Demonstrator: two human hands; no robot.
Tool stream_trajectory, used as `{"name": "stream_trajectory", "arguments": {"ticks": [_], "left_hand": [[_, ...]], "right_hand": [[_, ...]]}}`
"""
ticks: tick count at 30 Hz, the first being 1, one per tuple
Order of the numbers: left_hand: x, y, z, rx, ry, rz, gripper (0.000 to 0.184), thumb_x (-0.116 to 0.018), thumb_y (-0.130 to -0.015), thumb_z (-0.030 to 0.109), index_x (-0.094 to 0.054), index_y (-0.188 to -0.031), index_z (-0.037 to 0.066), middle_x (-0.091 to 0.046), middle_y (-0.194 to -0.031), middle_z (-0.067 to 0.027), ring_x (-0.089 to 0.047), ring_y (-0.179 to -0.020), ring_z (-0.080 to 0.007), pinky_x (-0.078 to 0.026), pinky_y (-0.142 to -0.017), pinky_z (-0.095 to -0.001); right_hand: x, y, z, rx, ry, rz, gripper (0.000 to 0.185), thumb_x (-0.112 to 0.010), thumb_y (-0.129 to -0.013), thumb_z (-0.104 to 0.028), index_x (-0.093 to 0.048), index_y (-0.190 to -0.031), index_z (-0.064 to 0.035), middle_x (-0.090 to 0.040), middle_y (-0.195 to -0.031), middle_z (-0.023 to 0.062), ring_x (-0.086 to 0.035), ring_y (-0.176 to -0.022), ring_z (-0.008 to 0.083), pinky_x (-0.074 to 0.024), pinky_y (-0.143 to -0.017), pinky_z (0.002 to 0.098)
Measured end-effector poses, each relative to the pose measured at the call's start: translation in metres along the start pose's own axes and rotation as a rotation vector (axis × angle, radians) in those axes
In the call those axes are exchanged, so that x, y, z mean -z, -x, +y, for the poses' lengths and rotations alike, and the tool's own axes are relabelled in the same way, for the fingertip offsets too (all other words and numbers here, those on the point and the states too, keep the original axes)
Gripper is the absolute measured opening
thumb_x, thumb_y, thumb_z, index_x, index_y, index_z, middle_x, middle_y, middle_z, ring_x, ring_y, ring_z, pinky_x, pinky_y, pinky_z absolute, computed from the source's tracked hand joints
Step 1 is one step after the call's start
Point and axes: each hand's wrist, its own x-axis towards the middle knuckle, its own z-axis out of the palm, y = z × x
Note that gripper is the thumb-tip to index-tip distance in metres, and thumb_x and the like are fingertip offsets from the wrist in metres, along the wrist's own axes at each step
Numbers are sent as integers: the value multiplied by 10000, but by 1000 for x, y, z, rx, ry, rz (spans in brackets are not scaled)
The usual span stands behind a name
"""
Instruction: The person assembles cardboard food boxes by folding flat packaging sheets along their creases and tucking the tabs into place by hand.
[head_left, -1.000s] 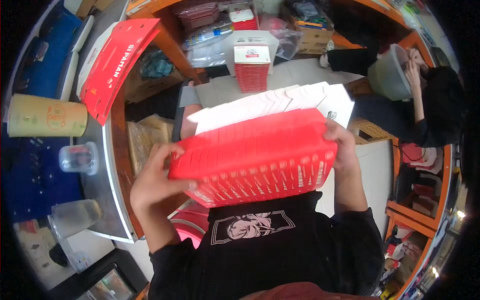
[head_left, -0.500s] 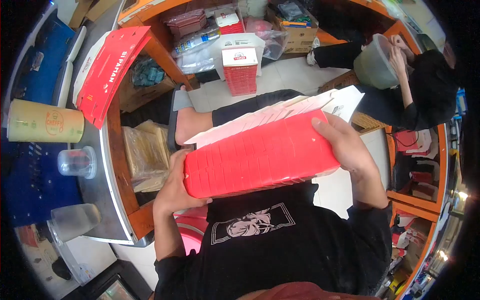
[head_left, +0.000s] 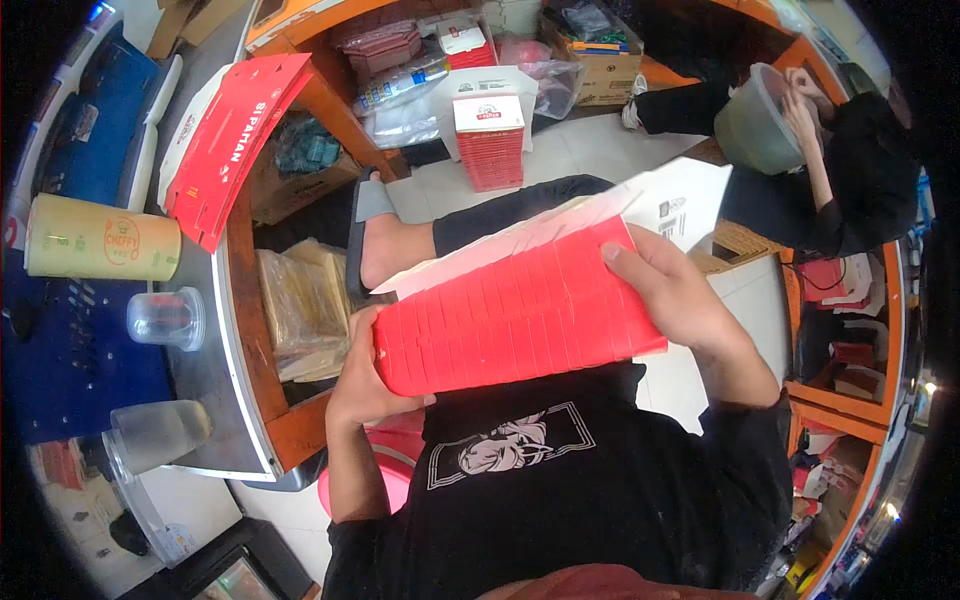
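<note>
In the head view, a stack of red cartons is held above the lap, close before the black shirt. Its long axis is laid crosswise between the hands, raised slightly toward the right. The left end is gripped by the fingers of the left hand; the right end is clasped by the right hand, thumb over the red face. Neither hand is nearer. White flaps are noted along the far side. The table edge is found leftward, apart; bare floor is seen rightward.
</note>
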Motion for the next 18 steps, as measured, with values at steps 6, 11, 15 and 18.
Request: {"name": "stream_trajectory", "arguments": {"ticks": [6,11,15,18], "left_hand": [[0,-2,3,32,17,-20,1216,-976,-405,266,-369,-1432,28,-426,-1344,-175,-452,-1288,-344,-375,-1101,-426],[-1,-6,3,33,16,-40,1224,-974,-421,270,-368,-1456,22,-424,-1366,-174,-440,-1316,-337,-359,-1122,-420],[5,-14,3,42,48,-92,1220,-969,-437,262,-380,-1477,18,-413,-1397,-168,-419,-1351,-316,-340,-1145,-415],[18,-22,-15,44,166,-100,1221,-949,-444,202,-369,-1497,-10,-454,-1413,-149,-464,-1334,-295,-343,-1147,-388]], "right_hand": [[1,12,3,53,-98,56,363,-467,-1066,-218,-569,-1299,41,-685,-1135,102,-653,-1015,137,-502,-933,299],[13,0,2,-55,-165,57,386,-495,-1045,-229,-583,-1309,38,-693,-1130,96,-656,-1032,138,-499,-937,295],[21,-21,5,-40,-129,-22,492,-436,-1075,-392,-609,-1281,20,-706,-1101,95,-665,-1032,144,-499,-931,266],[51,-32,14,71,-62,-117,621,-319,-1080,-514,-627,-1258,-5,-709,-1082,99,-671,-1031,173,-500,-961,307]]}}
